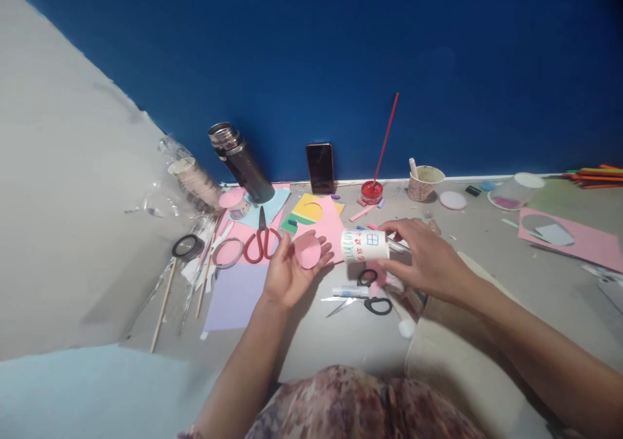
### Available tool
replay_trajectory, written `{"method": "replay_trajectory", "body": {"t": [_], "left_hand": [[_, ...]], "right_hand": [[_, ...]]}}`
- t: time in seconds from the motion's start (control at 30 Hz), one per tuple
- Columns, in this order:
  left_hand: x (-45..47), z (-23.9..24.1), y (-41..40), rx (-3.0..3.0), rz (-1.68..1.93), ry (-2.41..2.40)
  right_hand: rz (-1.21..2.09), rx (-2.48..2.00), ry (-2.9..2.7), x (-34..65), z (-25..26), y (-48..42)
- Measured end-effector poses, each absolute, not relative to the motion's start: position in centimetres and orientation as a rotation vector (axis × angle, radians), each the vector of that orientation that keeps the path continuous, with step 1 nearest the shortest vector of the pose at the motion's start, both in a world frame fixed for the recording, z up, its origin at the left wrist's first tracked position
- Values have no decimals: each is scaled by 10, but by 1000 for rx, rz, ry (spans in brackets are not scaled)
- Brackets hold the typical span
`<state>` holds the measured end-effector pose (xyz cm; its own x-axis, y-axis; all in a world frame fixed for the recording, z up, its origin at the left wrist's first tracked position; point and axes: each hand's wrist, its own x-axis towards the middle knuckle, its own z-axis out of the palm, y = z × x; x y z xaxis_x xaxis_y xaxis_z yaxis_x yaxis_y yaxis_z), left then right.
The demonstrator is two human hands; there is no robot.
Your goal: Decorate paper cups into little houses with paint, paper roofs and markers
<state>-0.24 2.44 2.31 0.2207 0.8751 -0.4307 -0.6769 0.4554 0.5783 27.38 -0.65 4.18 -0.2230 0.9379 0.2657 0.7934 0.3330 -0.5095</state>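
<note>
My left hand [287, 270] is turned palm up, holding a round pink paper disc [307, 251] across the palm and fingers. A white paper cup [367, 246] with a blue window and red and green marks drawn on it lies sideways in the air. The thumb and fingers of my right hand [426, 257] grip it at its right end. Below the cup, black-handled scissors [378, 305] and a glue stick [350, 292] rest on the table. Red-handled scissors [261, 243] lie left of my left hand.
A dark flask [243, 166], a phone [320, 168], a red paint pot [372, 192] with a stick, and a patterned cup [424, 184] stand along the blue wall. Stacked cups [197, 183] and tape rolls [228, 253] are left; cut pink paper [596, 244] lies right.
</note>
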Motion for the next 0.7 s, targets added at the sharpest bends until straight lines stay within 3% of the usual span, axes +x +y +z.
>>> {"method": "replay_trajectory", "body": {"t": [0.23, 0.43, 0.7], "left_hand": [[-28, 37, 26, 286, 1166, 807], [-42, 36, 23, 283, 1181, 726], [-32, 37, 32, 340, 1074, 718]], "right_hand": [[238, -1504, -2210, 291, 62, 20], [-102, -1717, -2169, 348, 76, 59], [-86, -1926, -2232, 337, 53, 71]]}}
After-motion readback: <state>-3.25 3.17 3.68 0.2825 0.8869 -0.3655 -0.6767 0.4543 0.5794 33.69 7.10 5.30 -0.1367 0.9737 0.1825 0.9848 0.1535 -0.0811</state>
